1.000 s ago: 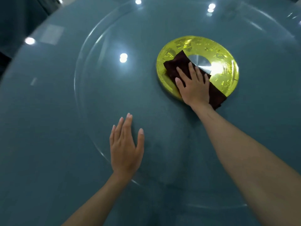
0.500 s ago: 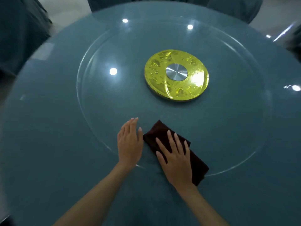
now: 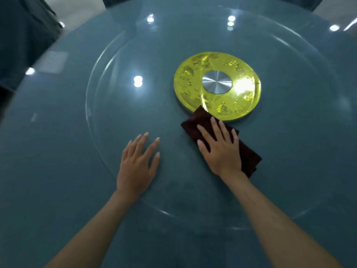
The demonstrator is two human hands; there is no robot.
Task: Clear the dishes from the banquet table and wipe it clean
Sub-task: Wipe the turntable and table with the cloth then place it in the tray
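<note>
Both hands lie flat on the glass turntable [image 3: 108,117] of the worktop [image 3: 38,171]: the left hand [image 3: 138,163], grip spread and empty, has stayed by the near rim, while the right hand [image 3: 220,149], grip spread, has pushed the maroon cloth [image 3: 248,155] from that rim back to the gold hub's [image 3: 189,80] near edge. No dishes show; wiping looks mid-stroke.

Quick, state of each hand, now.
Left hand: open, flat on the glass turntable, holding nothing.
Right hand: open, fingers straight, pressing the dark cloth down.
</note>
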